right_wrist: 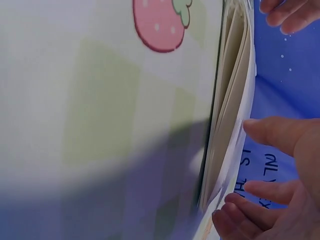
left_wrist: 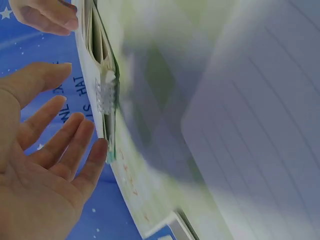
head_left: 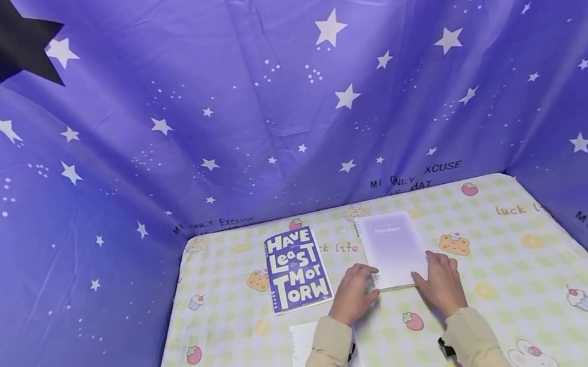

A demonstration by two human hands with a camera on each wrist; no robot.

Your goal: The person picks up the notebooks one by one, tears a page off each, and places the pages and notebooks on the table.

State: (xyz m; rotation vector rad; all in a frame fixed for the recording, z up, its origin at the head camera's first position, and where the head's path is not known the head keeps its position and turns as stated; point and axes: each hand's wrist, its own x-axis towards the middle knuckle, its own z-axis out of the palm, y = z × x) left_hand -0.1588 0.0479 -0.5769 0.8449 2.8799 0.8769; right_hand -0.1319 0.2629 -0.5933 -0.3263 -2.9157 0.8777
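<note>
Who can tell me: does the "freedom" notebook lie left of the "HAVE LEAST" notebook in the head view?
No, the "freedom" notebook lies to the right of the "HAVE LEAST" notebook.

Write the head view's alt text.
A person's left hand and right hand flank the near end of a lilac notebook on a checkered tablecloth. A blue notebook lies left of it; white paper lies nearer, partly behind the left sleeve.

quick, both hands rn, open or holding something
Left hand: open, at the spiral-bound side of the lilac notebook.
Right hand: open, at the notebook's lower right corner.
</note>
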